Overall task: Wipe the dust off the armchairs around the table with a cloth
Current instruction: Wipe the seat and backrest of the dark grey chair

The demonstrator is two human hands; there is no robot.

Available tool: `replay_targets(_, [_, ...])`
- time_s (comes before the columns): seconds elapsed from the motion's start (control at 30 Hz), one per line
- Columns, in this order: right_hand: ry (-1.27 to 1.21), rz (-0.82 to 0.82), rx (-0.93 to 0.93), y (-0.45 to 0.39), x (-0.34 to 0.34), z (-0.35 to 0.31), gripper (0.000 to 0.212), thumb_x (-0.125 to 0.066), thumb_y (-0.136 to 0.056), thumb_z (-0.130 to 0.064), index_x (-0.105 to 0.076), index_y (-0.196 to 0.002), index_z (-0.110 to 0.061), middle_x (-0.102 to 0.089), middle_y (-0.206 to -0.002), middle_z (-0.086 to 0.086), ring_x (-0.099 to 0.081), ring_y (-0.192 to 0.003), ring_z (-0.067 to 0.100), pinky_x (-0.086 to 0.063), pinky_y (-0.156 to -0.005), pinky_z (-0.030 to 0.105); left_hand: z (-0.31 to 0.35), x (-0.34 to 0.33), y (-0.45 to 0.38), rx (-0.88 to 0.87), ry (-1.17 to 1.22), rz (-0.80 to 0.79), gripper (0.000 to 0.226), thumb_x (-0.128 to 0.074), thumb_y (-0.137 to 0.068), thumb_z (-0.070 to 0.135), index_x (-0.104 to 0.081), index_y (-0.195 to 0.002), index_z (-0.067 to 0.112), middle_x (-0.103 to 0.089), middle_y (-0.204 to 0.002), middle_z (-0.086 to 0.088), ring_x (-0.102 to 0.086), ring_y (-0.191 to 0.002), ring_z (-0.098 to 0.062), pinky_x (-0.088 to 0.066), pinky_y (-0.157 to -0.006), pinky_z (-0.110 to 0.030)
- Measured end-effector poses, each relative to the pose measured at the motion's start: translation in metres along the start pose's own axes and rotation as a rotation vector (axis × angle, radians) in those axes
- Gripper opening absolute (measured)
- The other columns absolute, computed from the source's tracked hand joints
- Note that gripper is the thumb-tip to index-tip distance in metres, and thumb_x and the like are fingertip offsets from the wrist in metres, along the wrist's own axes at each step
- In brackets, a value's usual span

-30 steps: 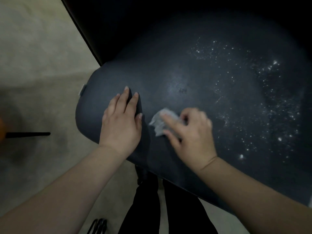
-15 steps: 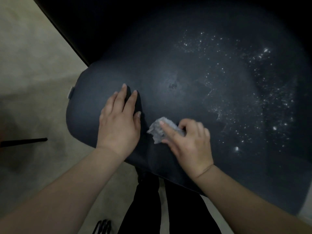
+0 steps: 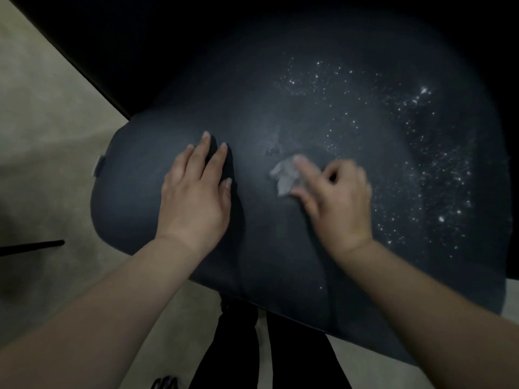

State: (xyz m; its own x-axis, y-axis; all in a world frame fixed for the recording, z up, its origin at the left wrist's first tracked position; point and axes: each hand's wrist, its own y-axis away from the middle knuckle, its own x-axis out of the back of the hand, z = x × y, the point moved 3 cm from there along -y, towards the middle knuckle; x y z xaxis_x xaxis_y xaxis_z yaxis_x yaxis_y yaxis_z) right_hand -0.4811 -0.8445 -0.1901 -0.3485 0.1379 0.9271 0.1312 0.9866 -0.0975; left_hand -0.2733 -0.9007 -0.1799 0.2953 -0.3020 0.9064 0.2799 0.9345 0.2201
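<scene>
Cloth (image 3: 285, 175) on seat (image 3: 280, 248), dust (image 3: 421, 164) rightward

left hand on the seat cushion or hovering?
Touching. Head view: left hand lies flat, fingers straight, on the dark seat cushion, with no gap visible beneath the palm or fingertips.

No legible text, brand, number or sign is showing anywhere. A small pale tag (image 3: 98, 165) is sticking out at the nine o'clock edge of the dark armchair seat (image 3: 168, 130), but any print on it is too small to read. A faint dark mark (image 3: 271, 151) near the seat's centre is blurring beyond reading.
</scene>
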Motion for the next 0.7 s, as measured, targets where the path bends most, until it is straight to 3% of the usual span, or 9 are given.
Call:
replay_targets(0.13, [-0.007, 0.097, -0.308, -0.045, 0.01, 0.036, 0.043, -0.057, -0.089, -0.039, -0.057, -0.132, -0.032, -0.046, -0.101, 0.015, -0.043, -0.091, 0.032, -0.043, -0.083, 0.046, -0.003, 0.006, -0.019, 0.012, 0.003, 0.009, 0.052, -0.043, -0.098, 0.03, -0.033, -0.148, 0.023, -0.018, -0.159, 0.001, -0.015, -0.142, -0.025, -0.021, -0.115, -0.047])
replay_targets(0.23, [-0.024, 0.092, -0.1, -0.037, 0.012, 0.011, 0.043, -0.055, -0.089, -0.04, -0.06, -0.129, -0.027, -0.049, -0.095, 0.016, -0.046, -0.083, 0.032, -0.043, -0.074, 0.041, -0.003, 0.012, -0.031, 0.046, 0.016, 0.037, 0.051, -0.044, -0.098, 0.029, -0.034, -0.148, 0.023, -0.018, -0.159, 0.002, -0.016, -0.142, -0.025, -0.021, -0.113, -0.047])
replay_targets(0.3, [-0.048, 0.006, 0.11, -0.025, 0.005, -0.012, 0.043, -0.057, -0.088, -0.043, -0.061, -0.127, -0.027, -0.051, -0.091, 0.015, -0.048, -0.078, 0.031, -0.041, -0.068, 0.038, 0.0, 0.013, -0.036, 0.044, 0.024, 0.039, 0.052, -0.044, -0.098, 0.028, -0.034, -0.148, 0.022, -0.018, -0.159, 0.002, -0.016, -0.142, -0.025, -0.021, -0.113, -0.047])
replay_targets(0.37, [-0.044, -0.067, 0.19, -0.029, -0.001, -0.017, 0.043, -0.059, -0.085, -0.043, -0.062, -0.126, -0.028, -0.053, -0.09, 0.013, -0.049, -0.077, 0.031, -0.042, -0.067, 0.038, 0.003, 0.011, -0.039, 0.03, 0.018, 0.011, 0.053, -0.044, -0.098, 0.029, -0.032, -0.148, 0.022, -0.017, -0.159, 0.002, -0.015, -0.143, -0.024, -0.02, -0.114, -0.046])
replay_targets(0.43, [-0.029, -0.039, 0.106, -0.048, -0.002, -0.003, 0.042, -0.058, -0.086, -0.043, -0.062, -0.126, -0.03, -0.054, -0.092, 0.014, -0.05, -0.08, 0.032, -0.042, -0.069, 0.04, 0.003, 0.008, -0.042, 0.018, -0.002, -0.027, 0.054, -0.043, -0.098, 0.032, -0.028, -0.149, 0.024, -0.015, -0.159, 0.003, -0.013, -0.143, -0.022, -0.018, -0.115, -0.044])
replay_targets(0.53, [-0.024, 0.049, -0.202, -0.079, 0.0, 0.024, 0.041, -0.059, -0.09, -0.041, -0.058, -0.131, -0.035, -0.048, -0.102, 0.014, -0.044, -0.092, 0.032, -0.04, -0.083, 0.042, -0.003, 0.008, -0.046, 0.021, -0.021, -0.036, 0.055, -0.042, -0.098, 0.032, -0.026, -0.15, 0.025, -0.014, -0.159, 0.004, -0.011, -0.144, -0.02, -0.018, -0.114, -0.045])
replay_targets(0.6, [-0.035, 0.09, -0.308, -0.081, 0.0, 0.021, 0.043, -0.061, -0.089, -0.04, -0.057, -0.131, -0.034, -0.046, -0.103, 0.013, -0.043, -0.094, 0.031, -0.038, -0.085, 0.041, -0.006, 0.01, -0.047, 0.025, -0.015, -0.024, 0.055, -0.044, -0.098, 0.032, -0.028, -0.149, 0.024, -0.017, -0.159, 0.004, -0.013, -0.143, -0.021, -0.019, -0.113, -0.046])
replay_targets(0.7, [-0.043, 0.055, -0.044, -0.061, -0.003, -0.019, 0.044, -0.06, -0.086, -0.044, -0.06, -0.127, -0.03, -0.048, -0.094, 0.012, -0.045, -0.084, 0.029, -0.035, -0.072, 0.036, -0.007, 0.011, -0.05, 0.032, -0.012, -0.01, 0.054, -0.043, -0.097, 0.032, -0.03, -0.149, 0.023, -0.018, -0.158, 0.003, -0.014, -0.143, -0.021, -0.02, -0.113, -0.046])
